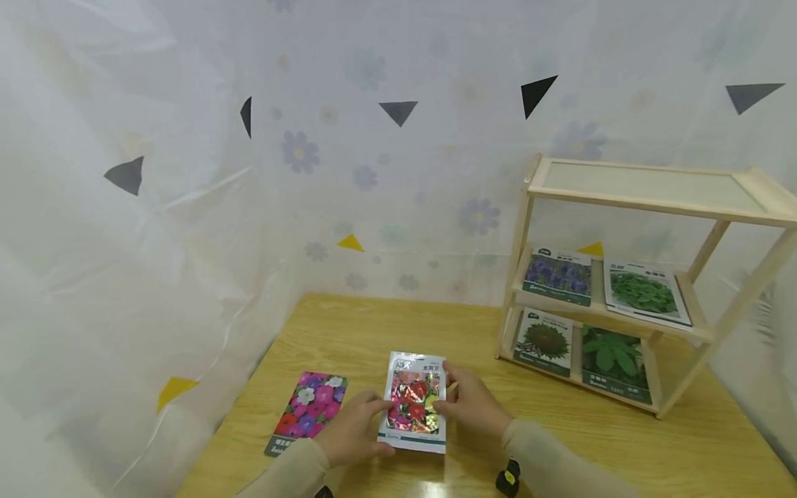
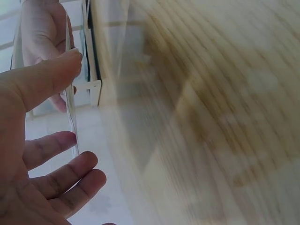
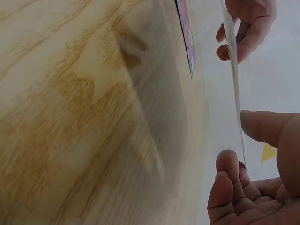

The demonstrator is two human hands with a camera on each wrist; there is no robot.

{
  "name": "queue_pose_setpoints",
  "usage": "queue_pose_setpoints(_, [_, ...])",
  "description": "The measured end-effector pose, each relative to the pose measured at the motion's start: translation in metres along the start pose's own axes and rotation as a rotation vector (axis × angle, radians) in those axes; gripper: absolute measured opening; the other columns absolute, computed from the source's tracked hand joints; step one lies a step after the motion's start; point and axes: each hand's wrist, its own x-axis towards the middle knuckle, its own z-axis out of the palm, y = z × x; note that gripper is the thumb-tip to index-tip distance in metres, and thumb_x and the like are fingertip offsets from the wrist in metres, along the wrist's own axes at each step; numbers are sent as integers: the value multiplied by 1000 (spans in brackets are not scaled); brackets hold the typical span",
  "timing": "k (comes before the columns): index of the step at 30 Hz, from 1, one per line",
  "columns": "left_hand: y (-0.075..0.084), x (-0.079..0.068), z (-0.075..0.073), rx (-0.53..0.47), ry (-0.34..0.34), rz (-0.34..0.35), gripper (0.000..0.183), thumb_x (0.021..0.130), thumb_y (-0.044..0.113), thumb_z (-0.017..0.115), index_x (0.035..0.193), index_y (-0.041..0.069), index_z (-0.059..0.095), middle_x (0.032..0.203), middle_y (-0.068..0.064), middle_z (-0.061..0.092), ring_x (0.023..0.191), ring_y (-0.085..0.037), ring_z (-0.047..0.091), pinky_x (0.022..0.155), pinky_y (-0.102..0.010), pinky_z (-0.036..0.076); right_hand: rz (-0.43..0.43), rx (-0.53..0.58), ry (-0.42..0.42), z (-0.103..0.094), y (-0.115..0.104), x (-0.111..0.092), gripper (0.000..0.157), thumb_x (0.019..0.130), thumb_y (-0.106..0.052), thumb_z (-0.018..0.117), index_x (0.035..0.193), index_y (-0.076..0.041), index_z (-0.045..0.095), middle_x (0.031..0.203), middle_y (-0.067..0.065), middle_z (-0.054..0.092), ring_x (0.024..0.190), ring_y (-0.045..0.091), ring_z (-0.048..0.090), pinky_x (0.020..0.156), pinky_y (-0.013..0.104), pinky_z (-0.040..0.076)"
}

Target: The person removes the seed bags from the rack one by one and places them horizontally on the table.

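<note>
Holding a glossy flower-seed packet (image 1: 413, 395) above the worktop (image 1: 367, 325), the left hand (image 1: 351, 430) and right hand (image 1: 476, 402) pinch its opposite long edges. Presumably light, flexible and somewhat slippery, it should crease under pressure; these margins suit a gentle grip.

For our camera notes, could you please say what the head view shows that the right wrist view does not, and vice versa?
Only head: the pale wooden rack with four rectangular printed packets, and the floral front of the glossy white rectangular packet.

Only right wrist: that packet edge-on, with a gap between it and the yellow wooden table.

Both: the left hand and right hand on the white packet, plus the pink-and-purple floral packet on the table.
</note>
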Motion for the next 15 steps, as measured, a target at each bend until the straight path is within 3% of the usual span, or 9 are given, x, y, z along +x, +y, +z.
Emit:
queue_pose_setpoints(8, [-11, -10, 0, 97, -1, 30, 75, 66, 50, 75, 126, 9, 55, 110, -1, 52, 99, -17, 49, 85, -36, 46, -27, -7, -44, 17, 4, 7, 91, 78, -24, 74, 145, -2, 17, 93, 5, 53, 64, 10, 56, 52, 25, 50])
queue_pose_setpoints(15, [-20, -15, 1, 158, 3, -5, 78, 64, 50, 76, 128, 10, 53, 111, 0, 52, 99, -17, 51, 86, -39, 45, -10, -44, -70, 26, 2, 14, 93, 77, -25, 74, 145, -2, 15, 85, 3, 54, 65, 10, 55, 54, 24, 50])
